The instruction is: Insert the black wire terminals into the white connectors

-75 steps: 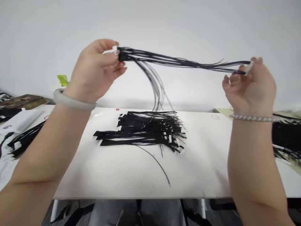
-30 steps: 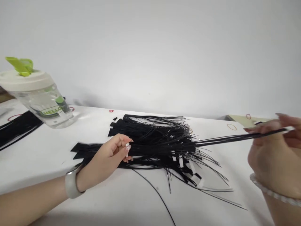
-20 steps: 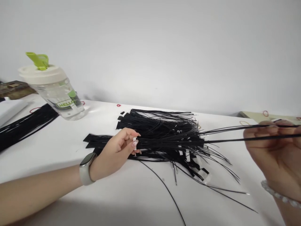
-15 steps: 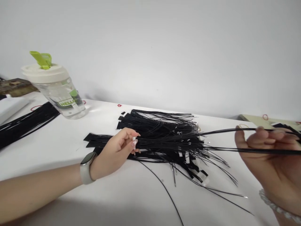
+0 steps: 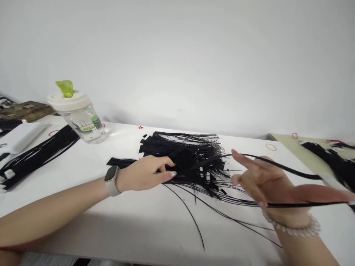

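A loose pile of thin black strands with flat black tabs (image 5: 188, 159) lies in the middle of the white table (image 5: 124, 221). My left hand (image 5: 146, 173), a pale watch on its wrist, rests palm down on the pile's near left side, fingers stretched out over the strands. My right hand (image 5: 263, 181), with a bead bracelet, hovers palm up to the right of the pile, fingers spread. A few long strands (image 5: 294, 171) run from the pile across its fingers and away to the right. Single strands (image 5: 191, 214) trail toward the table's near edge.
A clear bottle with a cream lid and green spout (image 5: 80, 118) stands at the back left. Beside it lies a long bundle of black strands (image 5: 36, 155) and a white object (image 5: 24, 135). More black strands (image 5: 332, 159) lie on a yellowish surface at right, near rubber bands (image 5: 271, 147).
My left hand has flattened from a pinch onto the pile. My right hand has moved left toward the pile and spread its fingers, the strands now lying loosely across it.
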A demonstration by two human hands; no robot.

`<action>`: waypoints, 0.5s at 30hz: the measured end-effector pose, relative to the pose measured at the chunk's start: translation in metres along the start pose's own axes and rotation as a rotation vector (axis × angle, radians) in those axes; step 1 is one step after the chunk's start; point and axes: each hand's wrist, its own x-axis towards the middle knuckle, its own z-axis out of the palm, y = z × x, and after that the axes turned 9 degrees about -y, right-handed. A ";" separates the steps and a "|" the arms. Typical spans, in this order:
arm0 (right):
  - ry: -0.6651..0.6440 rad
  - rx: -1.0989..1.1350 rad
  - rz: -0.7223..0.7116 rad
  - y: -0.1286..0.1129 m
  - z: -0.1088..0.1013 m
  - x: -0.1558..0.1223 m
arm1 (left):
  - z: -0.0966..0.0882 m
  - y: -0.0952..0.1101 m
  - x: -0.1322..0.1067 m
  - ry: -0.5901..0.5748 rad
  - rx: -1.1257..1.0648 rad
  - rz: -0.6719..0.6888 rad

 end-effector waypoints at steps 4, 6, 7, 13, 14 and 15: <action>-0.171 0.062 -0.034 0.002 0.006 0.005 | -0.002 0.017 0.033 0.019 0.207 0.093; -0.143 0.103 -0.077 0.004 0.006 0.006 | -0.002 0.020 0.046 -0.008 0.166 0.125; -0.116 0.125 -0.083 0.005 0.006 0.006 | -0.002 0.020 0.050 -0.019 0.133 0.135; 0.062 0.340 -0.019 0.010 0.002 0.009 | -0.013 0.000 0.042 0.071 -0.156 0.112; 0.092 0.383 -0.003 0.010 0.002 0.009 | -0.013 -0.006 0.038 0.114 -0.212 0.104; 0.125 0.416 0.013 0.011 0.002 0.010 | -0.013 -0.012 0.034 0.166 -0.267 0.096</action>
